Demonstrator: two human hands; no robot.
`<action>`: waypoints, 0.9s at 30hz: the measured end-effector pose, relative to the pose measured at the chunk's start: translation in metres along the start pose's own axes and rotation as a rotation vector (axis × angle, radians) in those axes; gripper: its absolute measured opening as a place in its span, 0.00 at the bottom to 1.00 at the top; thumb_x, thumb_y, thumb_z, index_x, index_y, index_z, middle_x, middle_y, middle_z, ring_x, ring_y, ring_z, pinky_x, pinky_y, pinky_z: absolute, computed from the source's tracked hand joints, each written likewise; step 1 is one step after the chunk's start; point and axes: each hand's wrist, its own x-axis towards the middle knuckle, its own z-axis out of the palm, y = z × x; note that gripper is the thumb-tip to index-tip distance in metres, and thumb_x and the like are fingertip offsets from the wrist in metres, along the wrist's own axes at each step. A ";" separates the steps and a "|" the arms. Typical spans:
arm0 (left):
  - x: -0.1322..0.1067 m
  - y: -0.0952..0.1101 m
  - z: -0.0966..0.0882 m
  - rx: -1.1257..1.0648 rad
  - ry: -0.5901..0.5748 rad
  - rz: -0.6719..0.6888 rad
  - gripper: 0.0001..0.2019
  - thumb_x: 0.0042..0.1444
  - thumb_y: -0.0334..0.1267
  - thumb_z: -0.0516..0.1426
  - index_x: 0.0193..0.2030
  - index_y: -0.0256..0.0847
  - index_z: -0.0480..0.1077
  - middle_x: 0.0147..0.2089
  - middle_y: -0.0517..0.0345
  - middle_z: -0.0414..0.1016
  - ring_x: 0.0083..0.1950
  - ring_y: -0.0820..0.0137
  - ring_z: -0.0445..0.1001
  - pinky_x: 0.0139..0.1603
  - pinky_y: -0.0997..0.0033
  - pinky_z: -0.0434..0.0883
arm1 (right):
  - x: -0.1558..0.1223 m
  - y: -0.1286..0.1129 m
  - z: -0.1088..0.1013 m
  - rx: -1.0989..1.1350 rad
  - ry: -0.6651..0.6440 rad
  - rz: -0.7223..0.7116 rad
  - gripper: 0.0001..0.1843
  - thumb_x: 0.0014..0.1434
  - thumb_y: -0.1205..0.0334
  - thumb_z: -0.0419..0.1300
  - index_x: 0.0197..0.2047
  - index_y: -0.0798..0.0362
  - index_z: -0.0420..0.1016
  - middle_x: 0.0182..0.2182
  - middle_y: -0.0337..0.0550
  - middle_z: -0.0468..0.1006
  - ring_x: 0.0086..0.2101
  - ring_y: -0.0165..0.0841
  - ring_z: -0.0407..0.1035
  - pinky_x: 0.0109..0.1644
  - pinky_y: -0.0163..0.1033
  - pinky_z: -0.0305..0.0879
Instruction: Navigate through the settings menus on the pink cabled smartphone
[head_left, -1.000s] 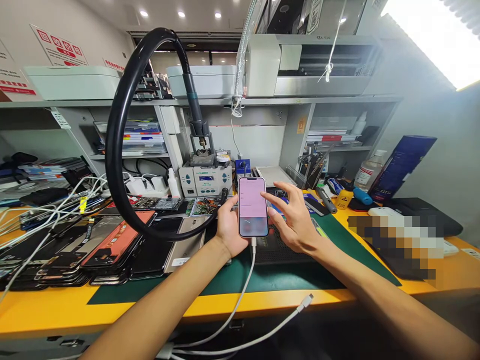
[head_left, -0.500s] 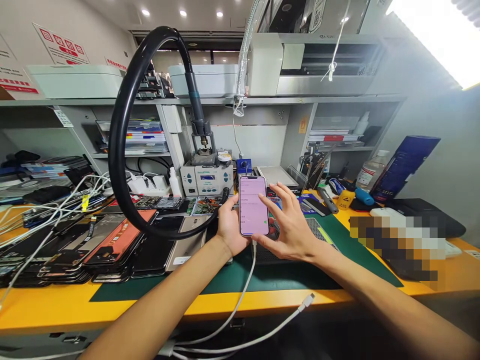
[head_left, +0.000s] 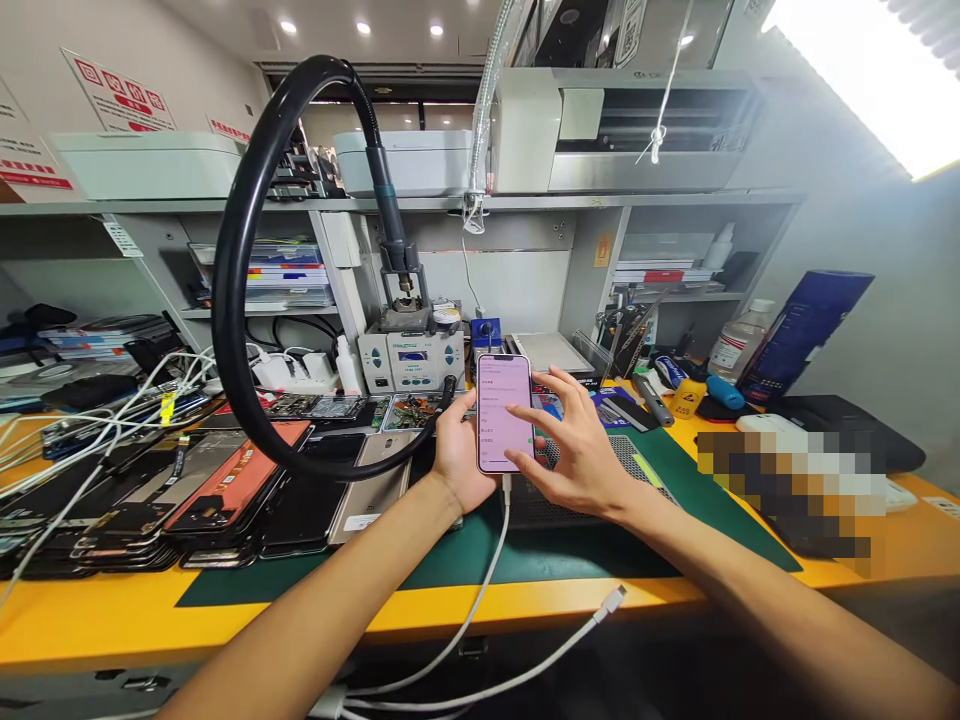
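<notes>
My left hand (head_left: 459, 455) is wrapped round a smartphone (head_left: 501, 415), holding it upright with its lit screen toward me. Lines of small text and a green toggle show on the screen. A white charging cable (head_left: 501, 540) is plugged into the phone's bottom edge. My right hand (head_left: 581, 440) hovers at the phone's right side with fingers spread. Its index finger and thumb lie over the screen; I cannot tell whether they touch the glass. Beneath both hands is a dark perforated pad (head_left: 555, 508) on a green mat (head_left: 450, 575).
Stacked phone parts (head_left: 217, 490) lie on the left under a thick black hose (head_left: 225, 250). A hot-air station (head_left: 412, 360) stands behind the phone. A loose cable plug (head_left: 615, 598) hangs at the front edge. Bottles (head_left: 739, 340) and tools are at right.
The text on the phone screen has scrolled. My right index fingertip and thumb have shifted slightly on the screen side. My left hand keeps its hold on the phone.
</notes>
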 end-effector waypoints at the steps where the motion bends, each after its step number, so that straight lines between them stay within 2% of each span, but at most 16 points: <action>1: 0.000 0.000 0.000 -0.002 -0.009 -0.001 0.27 0.70 0.48 0.47 0.61 0.31 0.75 0.49 0.38 0.82 0.45 0.52 0.82 0.49 0.52 0.77 | 0.000 0.000 0.000 0.000 0.008 0.004 0.21 0.62 0.52 0.67 0.57 0.49 0.77 0.65 0.57 0.65 0.70 0.57 0.54 0.69 0.69 0.59; 8: 0.005 -0.001 -0.007 0.012 -0.083 -0.035 0.28 0.70 0.50 0.46 0.62 0.30 0.75 0.49 0.39 0.82 0.45 0.53 0.82 0.49 0.54 0.78 | 0.000 0.003 0.004 -0.006 0.065 0.013 0.14 0.64 0.56 0.65 0.53 0.48 0.80 0.62 0.56 0.69 0.68 0.55 0.58 0.67 0.66 0.63; 27: 0.004 -0.001 -0.003 0.012 -0.048 -0.033 0.28 0.70 0.50 0.47 0.61 0.30 0.76 0.48 0.38 0.82 0.45 0.52 0.82 0.48 0.53 0.78 | 0.000 0.004 0.006 -0.005 0.104 0.004 0.13 0.64 0.57 0.65 0.52 0.47 0.81 0.59 0.55 0.72 0.65 0.53 0.61 0.65 0.65 0.66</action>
